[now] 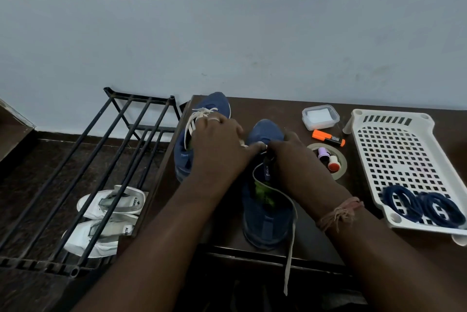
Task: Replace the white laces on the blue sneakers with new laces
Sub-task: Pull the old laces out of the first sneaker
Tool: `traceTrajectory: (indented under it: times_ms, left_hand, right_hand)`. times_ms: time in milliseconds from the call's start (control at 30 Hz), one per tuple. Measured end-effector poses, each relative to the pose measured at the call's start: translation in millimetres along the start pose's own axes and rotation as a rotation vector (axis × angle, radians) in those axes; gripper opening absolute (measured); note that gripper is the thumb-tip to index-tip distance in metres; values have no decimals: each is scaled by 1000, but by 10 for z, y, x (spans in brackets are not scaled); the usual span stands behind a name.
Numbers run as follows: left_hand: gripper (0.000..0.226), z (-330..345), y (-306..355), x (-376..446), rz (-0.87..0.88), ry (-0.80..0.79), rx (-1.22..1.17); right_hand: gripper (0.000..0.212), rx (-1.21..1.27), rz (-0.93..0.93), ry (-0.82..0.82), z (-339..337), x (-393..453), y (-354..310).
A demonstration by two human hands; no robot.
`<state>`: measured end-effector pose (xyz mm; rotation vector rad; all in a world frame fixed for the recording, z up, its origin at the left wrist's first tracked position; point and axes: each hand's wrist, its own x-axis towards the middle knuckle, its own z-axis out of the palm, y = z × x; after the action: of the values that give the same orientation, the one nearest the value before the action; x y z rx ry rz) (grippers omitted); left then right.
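On the dark desk (290, 114), two blue sneakers sit side by side, toes toward twelve o'clock. Left hand (219, 146) reaches across from the far sneaker (199, 132), still laced white, and its fingertips pinch the lace at the near sneaker (265, 200). Right hand (293, 160) curls on that sneaker's tongue, gripping it. A loose white lace (290, 243) trails off the desk edge toward six o'clock. At three o'clock, a white perforated tray (396, 152) carries coiled navy laces (424, 207).
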<state>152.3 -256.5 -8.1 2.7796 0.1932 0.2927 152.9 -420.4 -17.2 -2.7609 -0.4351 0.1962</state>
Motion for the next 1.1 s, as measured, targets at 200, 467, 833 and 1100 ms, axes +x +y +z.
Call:
traceTrajectory:
  times_ms: [200, 467, 833, 1100]
  left_hand:
    - [23, 54, 47, -67, -52, -234, -241]
    - [27, 27, -17, -25, -110, -271, -299]
    - [27, 11, -10, -28, -115, -282, -306]
    - [27, 4, -19, -42, -119, -298, -335]
  right_hand:
    - [30, -8, 30, 112, 81, 49, 4]
    - [19, 72, 216, 223, -81, 101, 206]
    - [22, 175, -50, 160, -186, 136, 152]
    - [22, -104, -131, -25, -68, 87, 89]
